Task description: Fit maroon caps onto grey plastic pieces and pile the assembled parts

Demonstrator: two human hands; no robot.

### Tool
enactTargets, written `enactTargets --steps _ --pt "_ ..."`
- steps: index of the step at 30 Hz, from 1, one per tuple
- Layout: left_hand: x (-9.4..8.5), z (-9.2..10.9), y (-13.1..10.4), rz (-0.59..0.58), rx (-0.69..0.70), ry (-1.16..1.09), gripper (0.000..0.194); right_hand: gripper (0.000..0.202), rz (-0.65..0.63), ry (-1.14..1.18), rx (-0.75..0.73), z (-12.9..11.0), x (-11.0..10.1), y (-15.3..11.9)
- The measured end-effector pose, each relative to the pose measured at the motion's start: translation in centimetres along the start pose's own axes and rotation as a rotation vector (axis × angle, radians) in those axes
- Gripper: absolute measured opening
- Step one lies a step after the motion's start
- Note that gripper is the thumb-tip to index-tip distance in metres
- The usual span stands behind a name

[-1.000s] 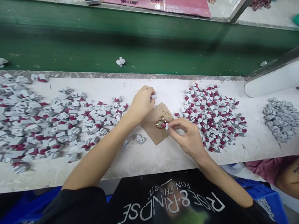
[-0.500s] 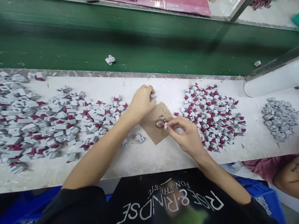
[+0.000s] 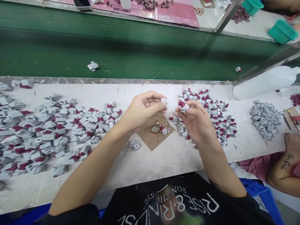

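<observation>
Between thumb and fingers, my left hand (image 3: 148, 107) pinches a small light-grey plastic block (image 3: 163, 101). My right hand (image 3: 199, 123) holds a grey-and-maroon plastic piece (image 3: 183, 106) in its fingertips, a short way right of the left hand. Below both hands, a brown square card (image 3: 150, 142) lies on the white table. On the card sits a small round dish with an orange-red rim (image 3: 155, 128) and a pale inside. Another grey-and-maroon piece (image 3: 164, 130) rests at its right side. Small shiny drops or bits speckle the card.
Loose grey-and-maroon pieces (image 3: 47, 137) spread across the left; a second pile (image 3: 220, 115) lies right of the card. Farther right are a grey pile (image 3: 266, 118), a white bottle (image 3: 264, 82) and a co-worker's arm (image 3: 281, 168). A green belt (image 3: 140, 53) runs behind.
My right hand has left the dish and risen, now with a grey-and-maroon piece in it; one piece stays beside the dish. My left hand has moved right with its block. The view has shifted.
</observation>
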State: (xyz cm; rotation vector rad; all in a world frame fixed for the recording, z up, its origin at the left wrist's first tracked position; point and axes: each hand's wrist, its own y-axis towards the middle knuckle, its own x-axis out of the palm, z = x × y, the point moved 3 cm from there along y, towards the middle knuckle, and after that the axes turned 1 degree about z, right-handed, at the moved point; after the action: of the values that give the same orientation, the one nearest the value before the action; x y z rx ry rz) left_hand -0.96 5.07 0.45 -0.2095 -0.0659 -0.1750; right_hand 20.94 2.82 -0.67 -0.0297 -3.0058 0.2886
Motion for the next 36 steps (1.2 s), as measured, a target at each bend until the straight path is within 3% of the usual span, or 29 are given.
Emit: enactTargets --steps 7,16,23,31,36 --pt "1.5 0.3 -0.4 -0.081 -0.014 -0.097 0.022 0.016 -0.049 -0.124 -0.085 -0.5 0.2 0.9" --pt "1.7 -0.4 -0.5 -0.139 -0.065 -0.146 0.026 0.012 -0.029 -0.008 -0.085 -0.5 0.5 0.7" --pt "1.4 -0.3 -0.4 -0.119 -0.02 0.002 0.014 0.012 0.024 -0.159 -0.138 -0.1 0.4 0.4" --pt "1.2 0.0 0.3 -0.126 0.07 0.098 0.01 0.017 -0.066 -0.256 -0.177 -0.5 0.4 0.8" --pt "0.8 0.2 2.9 -0.138 0.18 0.27 0.008 0.018 -0.169 -0.275 -0.116 -0.6 0.0 3.1"
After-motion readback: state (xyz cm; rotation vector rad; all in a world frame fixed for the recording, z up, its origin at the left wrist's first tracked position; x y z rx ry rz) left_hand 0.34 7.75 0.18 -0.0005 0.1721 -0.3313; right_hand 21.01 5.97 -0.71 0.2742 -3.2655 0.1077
